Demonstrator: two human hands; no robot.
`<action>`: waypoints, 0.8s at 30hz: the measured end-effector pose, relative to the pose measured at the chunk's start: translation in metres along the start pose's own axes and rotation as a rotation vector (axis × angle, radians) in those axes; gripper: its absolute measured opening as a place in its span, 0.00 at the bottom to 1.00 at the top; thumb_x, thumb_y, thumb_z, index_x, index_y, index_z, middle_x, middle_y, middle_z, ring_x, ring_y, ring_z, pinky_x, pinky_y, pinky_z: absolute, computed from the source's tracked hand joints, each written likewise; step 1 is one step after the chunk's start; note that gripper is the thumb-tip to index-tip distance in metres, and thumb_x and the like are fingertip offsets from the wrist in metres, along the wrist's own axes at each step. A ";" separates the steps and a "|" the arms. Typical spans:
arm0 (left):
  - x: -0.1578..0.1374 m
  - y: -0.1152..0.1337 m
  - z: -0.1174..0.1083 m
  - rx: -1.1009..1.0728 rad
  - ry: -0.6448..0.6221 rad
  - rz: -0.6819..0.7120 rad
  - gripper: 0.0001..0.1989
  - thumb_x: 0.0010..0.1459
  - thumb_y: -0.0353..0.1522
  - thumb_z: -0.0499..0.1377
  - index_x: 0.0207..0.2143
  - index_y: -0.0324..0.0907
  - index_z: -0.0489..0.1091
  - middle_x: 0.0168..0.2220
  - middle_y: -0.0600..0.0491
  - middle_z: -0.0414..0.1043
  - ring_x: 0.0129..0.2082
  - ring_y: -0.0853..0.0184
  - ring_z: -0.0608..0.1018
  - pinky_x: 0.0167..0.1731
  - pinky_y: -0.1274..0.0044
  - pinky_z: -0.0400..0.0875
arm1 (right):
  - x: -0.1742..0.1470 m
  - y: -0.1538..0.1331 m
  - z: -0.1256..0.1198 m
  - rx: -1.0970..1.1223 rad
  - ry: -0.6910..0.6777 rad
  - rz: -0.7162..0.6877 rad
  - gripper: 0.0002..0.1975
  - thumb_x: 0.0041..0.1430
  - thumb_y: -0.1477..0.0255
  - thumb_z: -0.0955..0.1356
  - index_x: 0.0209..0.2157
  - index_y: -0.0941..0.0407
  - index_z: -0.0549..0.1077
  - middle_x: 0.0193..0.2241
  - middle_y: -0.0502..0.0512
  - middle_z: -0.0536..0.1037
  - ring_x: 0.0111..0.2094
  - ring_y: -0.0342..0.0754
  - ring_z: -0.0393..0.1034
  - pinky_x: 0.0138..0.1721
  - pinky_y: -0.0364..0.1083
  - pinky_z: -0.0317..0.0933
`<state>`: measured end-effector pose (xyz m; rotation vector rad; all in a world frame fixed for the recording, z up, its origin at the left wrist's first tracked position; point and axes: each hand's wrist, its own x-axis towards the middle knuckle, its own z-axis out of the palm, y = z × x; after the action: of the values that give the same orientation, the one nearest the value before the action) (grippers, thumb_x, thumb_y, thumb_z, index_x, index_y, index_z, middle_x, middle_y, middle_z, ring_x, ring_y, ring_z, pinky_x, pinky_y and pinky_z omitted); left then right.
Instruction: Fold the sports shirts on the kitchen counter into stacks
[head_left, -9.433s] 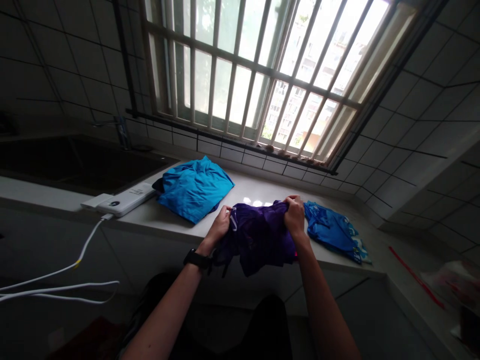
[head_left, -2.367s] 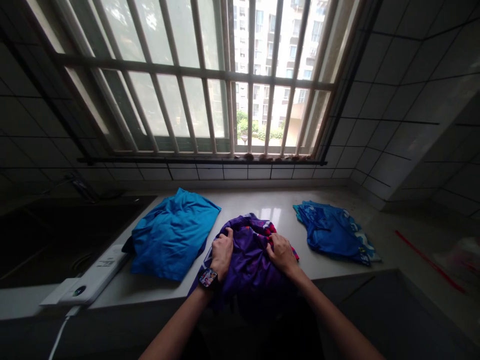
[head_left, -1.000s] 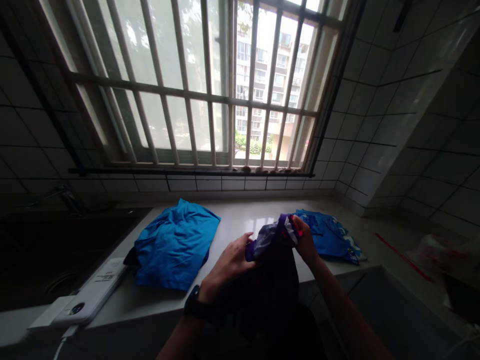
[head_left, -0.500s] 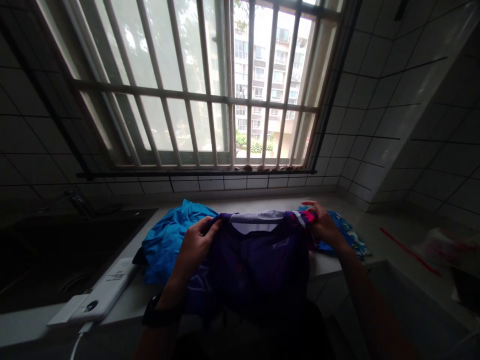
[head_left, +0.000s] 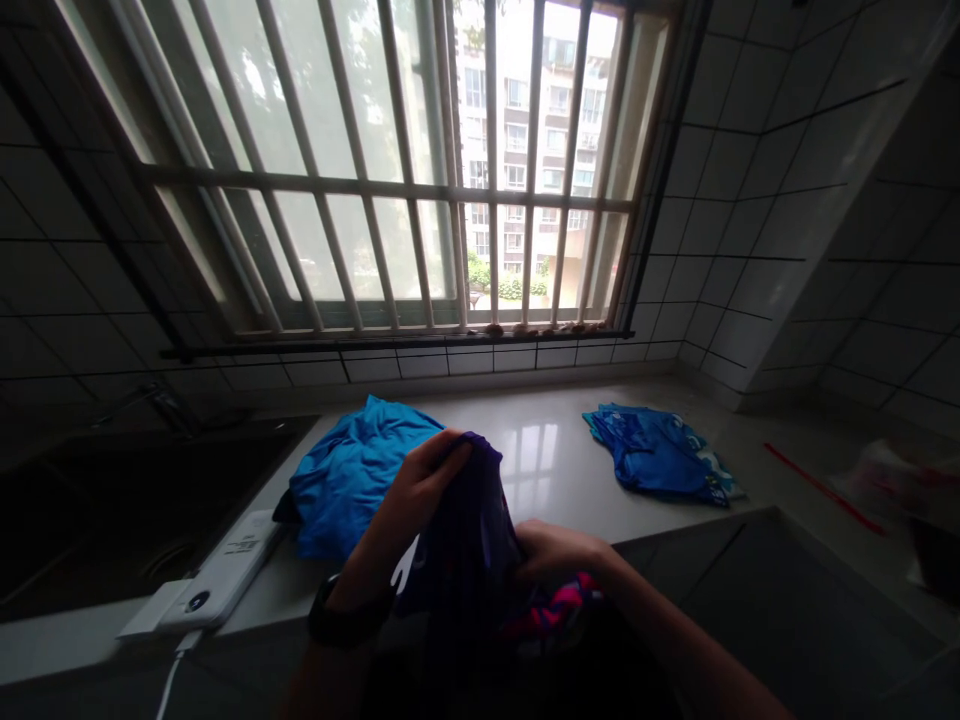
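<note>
Purple garment, bunched, deeply shadowed, patterned pink-red low down, held up at the front of the surface, top gripped by the left hand, side touched by the right hand, whose grip cannot be told.

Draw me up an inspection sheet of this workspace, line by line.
Surface: pale countertop, shiny, with window reflections.
Garments: purple garment bunched up in hand; blue garment loosely heaped on the left; folded blue clothes on the right.
Clutter: white device beside the sink; red strip on the right.
Hands: left hand grips the purple garment's top; right hand is lower on it, its grip partly hidden.
Cables: white cable joins the device and runs down.
Surroundings: barred window, dark sink, tiled wall.
</note>
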<state>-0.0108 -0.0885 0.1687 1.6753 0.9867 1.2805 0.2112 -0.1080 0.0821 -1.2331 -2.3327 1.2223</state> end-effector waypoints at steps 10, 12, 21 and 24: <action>0.032 -0.040 -0.067 0.699 0.541 0.127 0.13 0.58 0.39 0.58 0.34 0.42 0.80 0.37 0.48 0.77 0.36 0.63 0.77 0.39 0.75 0.72 | -0.032 0.025 -0.076 -0.267 0.691 0.140 0.09 0.50 0.79 0.70 0.30 0.55 0.83 0.35 0.55 0.82 0.35 0.47 0.75 0.35 0.41 0.62; 0.042 -0.037 -0.068 0.864 0.535 0.084 0.13 0.60 0.37 0.58 0.37 0.43 0.81 0.37 0.47 0.79 0.37 0.60 0.79 0.42 0.73 0.73 | -0.033 0.024 -0.098 -0.154 0.800 0.151 0.06 0.53 0.74 0.71 0.32 0.56 0.84 0.31 0.54 0.83 0.31 0.47 0.75 0.31 0.41 0.63; 0.116 -0.039 -0.021 1.135 0.222 -0.296 0.21 0.72 0.31 0.46 0.56 0.32 0.74 0.46 0.34 0.81 0.45 0.54 0.83 0.43 0.71 0.73 | 0.042 0.035 -0.136 0.131 1.115 0.151 0.23 0.58 0.75 0.68 0.55 0.56 0.78 0.50 0.61 0.82 0.52 0.53 0.78 0.54 0.50 0.72; 0.093 -0.078 0.011 1.150 -0.006 -0.311 0.26 0.71 0.32 0.51 0.67 0.29 0.61 0.52 0.32 0.79 0.50 0.55 0.83 0.46 0.72 0.73 | 0.058 0.063 -0.083 -0.190 0.960 0.217 0.36 0.58 0.76 0.66 0.69 0.55 0.66 0.70 0.64 0.65 0.68 0.55 0.63 0.67 0.54 0.59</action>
<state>0.0083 0.0254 0.1285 2.1560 2.1129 0.4509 0.2558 0.0025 0.0756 -1.6666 -1.6274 0.2850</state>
